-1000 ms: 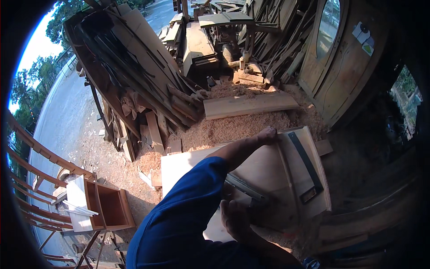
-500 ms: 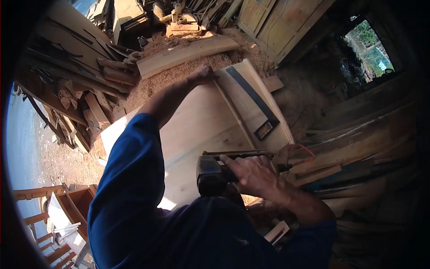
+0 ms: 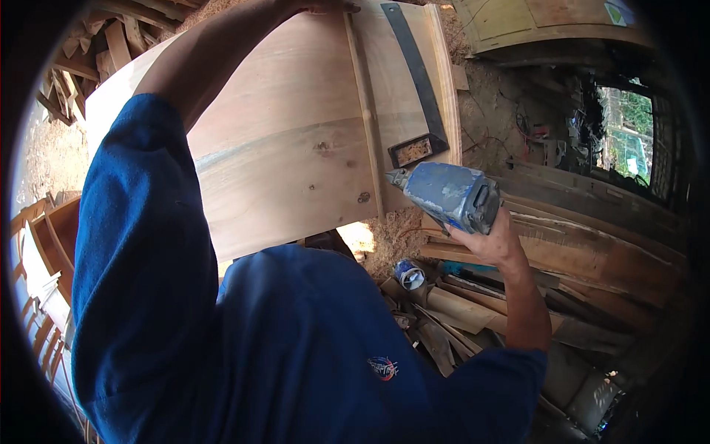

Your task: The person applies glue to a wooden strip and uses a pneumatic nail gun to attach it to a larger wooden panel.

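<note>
A pale plywood panel [image 3: 274, 170] lies in front of me. At its far edge my left hand [image 3: 329, 6] grips the upper end of a long narrow wooden strip [image 3: 366, 111] running down the panel. My right hand [image 3: 488, 237] is wrapped round a scuffed blue-grey nail gun [image 3: 451, 194], whose nose sits at or just beside the strip's lower part; contact is unclear. Right of the strip lies a dark metal square [image 3: 414, 66] with a short end frame holding shavings, alongside the panel's layered right edge [image 3: 450, 89].
Stacked boards [image 3: 584, 244] and offcuts [image 3: 458, 311] fill the lower right beside a small tub [image 3: 409, 274]. A wooden cabinet [image 3: 59, 237] stands at left. An old door [image 3: 532, 22] lies at upper right, near a window opening [image 3: 625, 129]. Shavings [image 3: 41, 170] cover the ground.
My view has tipped down onto the panel. My right hand has lifted the nail gun from near my body and turned it toward the strip. My left hand still grips the strip's far end.
</note>
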Demonstrator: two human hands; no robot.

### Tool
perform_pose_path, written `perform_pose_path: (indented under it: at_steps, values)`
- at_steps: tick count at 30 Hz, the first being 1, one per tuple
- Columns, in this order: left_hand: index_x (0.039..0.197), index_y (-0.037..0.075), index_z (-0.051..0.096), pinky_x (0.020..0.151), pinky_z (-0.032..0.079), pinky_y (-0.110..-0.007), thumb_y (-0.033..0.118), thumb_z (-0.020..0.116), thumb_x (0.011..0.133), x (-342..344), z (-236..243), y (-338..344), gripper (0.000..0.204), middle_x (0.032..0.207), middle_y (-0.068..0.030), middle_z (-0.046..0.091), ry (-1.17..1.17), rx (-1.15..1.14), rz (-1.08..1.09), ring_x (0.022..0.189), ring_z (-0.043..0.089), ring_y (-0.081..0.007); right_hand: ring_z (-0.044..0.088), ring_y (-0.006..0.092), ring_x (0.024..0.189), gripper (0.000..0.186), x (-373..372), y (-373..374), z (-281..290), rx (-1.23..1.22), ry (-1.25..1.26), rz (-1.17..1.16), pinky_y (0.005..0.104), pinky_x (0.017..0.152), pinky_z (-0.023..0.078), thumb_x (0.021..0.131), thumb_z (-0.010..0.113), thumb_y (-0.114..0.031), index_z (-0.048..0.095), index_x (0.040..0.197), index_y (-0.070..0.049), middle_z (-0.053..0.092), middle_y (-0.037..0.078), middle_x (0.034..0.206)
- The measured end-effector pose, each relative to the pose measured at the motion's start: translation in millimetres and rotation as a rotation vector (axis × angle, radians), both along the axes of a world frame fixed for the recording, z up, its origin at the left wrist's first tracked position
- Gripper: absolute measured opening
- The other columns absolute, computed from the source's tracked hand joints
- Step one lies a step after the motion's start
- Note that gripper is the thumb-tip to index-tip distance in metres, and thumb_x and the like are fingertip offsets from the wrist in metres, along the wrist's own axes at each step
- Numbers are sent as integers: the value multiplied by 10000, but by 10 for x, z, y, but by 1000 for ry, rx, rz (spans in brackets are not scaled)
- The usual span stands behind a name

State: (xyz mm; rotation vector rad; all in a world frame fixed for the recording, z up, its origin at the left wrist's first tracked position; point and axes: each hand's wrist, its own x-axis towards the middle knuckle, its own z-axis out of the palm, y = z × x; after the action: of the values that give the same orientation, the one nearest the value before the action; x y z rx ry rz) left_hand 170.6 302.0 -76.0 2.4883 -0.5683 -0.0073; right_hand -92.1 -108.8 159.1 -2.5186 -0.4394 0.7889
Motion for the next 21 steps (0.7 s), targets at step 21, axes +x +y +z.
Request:
perform_pose_path:
  at_steps: [21]
  values:
    - [838,6,713,652,495,-482,511,669,836,-146,224,-124,507,785,-239,670,80,-18,24,731,654,-375,626,284,977,522,51,49,3,-134,151,78,416,921,459,657,892,-262,654,1061,-33,689,95,979]
